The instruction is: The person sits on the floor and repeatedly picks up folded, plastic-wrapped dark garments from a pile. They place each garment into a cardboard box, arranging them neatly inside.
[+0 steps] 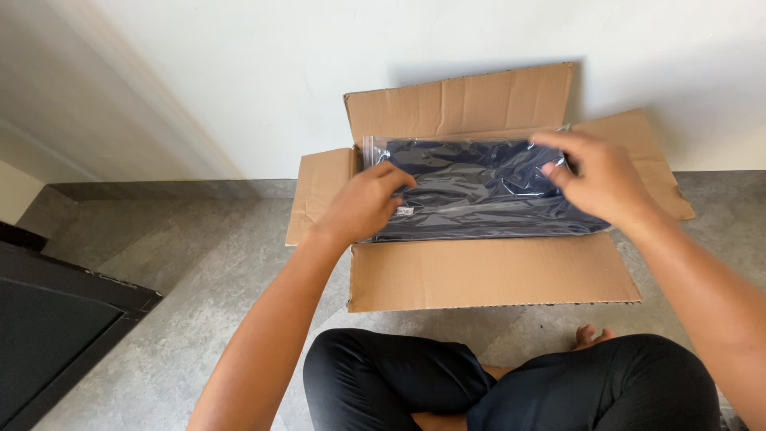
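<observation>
box: one open brown cardboard box (479,275), four flaps out
bag: one clear plastic bag of dark navy fabric (479,191)
left hand (363,203): fingers curled on bag's left end
right hand (602,179): fingers pinching its far right edge

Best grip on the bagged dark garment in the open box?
Probably the two short ends, from above. The plastic-bagged garment lies flat across the cardboard box, flaps open; left hand and right hand already sit at opposite ends. The film looks slippery.
</observation>
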